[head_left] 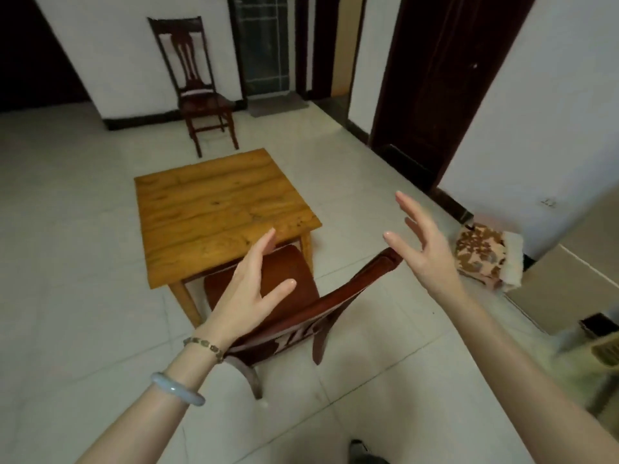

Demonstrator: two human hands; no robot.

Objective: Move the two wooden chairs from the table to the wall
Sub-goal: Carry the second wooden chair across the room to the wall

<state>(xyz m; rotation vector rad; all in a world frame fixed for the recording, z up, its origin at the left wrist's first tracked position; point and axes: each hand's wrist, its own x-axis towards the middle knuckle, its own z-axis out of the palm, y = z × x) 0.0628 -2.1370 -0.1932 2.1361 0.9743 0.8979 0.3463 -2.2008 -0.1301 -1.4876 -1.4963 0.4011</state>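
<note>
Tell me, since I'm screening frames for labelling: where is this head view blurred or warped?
Head view: the lower right edge is smeared by blur; wide-angle bending tilts the dark brown door frame; the square yellow wooden table, near red-brown wooden chair and both open hands, left and right, stay sharp enough.

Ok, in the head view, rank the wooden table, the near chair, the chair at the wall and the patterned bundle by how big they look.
1. wooden table
2. near chair, close to the table's extent; nearness inflates it and the hands cover part of it
3. chair at the wall, smaller mainly through distance
4. patterned bundle
</note>
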